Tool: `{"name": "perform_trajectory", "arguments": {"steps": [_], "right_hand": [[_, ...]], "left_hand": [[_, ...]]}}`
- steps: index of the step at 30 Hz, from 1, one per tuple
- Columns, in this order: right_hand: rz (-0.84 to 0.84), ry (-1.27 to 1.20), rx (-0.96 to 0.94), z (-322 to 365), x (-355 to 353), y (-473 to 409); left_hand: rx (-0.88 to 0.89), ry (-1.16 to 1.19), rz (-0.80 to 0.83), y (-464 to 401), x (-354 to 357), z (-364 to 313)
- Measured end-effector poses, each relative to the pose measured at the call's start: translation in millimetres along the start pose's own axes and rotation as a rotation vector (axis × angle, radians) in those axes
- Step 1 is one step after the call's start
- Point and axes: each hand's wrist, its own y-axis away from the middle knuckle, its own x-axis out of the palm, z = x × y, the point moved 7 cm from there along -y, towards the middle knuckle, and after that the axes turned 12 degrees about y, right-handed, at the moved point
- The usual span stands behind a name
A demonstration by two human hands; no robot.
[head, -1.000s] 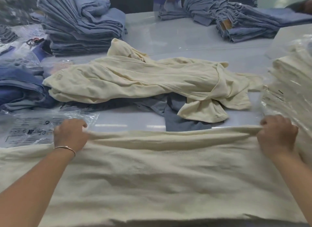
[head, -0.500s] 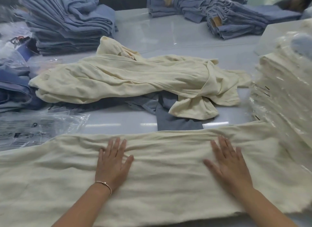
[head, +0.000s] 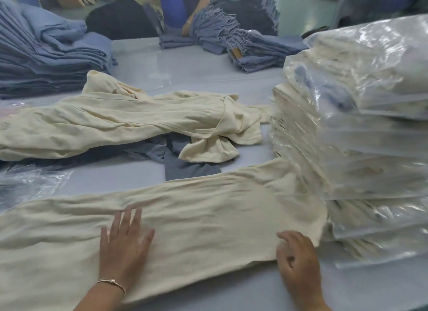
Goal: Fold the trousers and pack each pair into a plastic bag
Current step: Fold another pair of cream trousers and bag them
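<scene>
A pair of cream trousers (head: pixel 196 209) lies spread flat across the near part of the table, running from the left edge to the bagged stack on the right. My left hand (head: pixel 124 243) presses flat on the cloth near its middle, fingers straight and spread. My right hand (head: pixel 297 257) is at the trousers' near right hem, fingers curled at the cloth's edge; whether they pinch it is unclear. Empty clear plastic bags (head: pixel 30 183) lie at the left.
A crumpled cream pair (head: pixel 129 118) lies mid-table over a grey-blue garment (head: pixel 187 167). A tall stack of bagged cream trousers (head: pixel 361 134) stands at the right. Folded blue trousers are piled at the back left (head: pixel 46 56) and back centre (head: pixel 243 49), where another person (head: pixel 183 7) works.
My right hand has slid from flat on the cloth down to the near right hem and curled its fingers. My left hand stays flat. The view has swung rightward.
</scene>
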Motion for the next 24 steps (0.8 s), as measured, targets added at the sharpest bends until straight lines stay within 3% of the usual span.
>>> {"name": "perform_trajectory", "arguments": {"steps": [3, 6, 14, 20, 24], "right_hand": [[-0.087, -0.156, 0.440, -52.7, -16.2, 17.9], [0.035, -0.313, 0.774, -82.1, -8.6, 21.0], [0.130, -0.716, 0.997, -85.0, 4.6, 3.3], [0.125, -1.260, 1.323, -66.3, 21.3, 2.5], [0.280, -1.316, 1.359, -47.1, 32.4, -2.5]], "left_hand": [[0.038, 0.079, -0.007, 13.4, 9.6, -29.7], [-0.065, 0.071, 0.073, 12.0, 24.4, -20.5], [-0.004, -0.019, 0.107, 25.3, 20.2, -12.7], [-0.007, -0.016, 0.110, 29.5, 15.1, -17.3], [0.023, 0.021, 0.123, 32.3, 12.7, -15.8]]}}
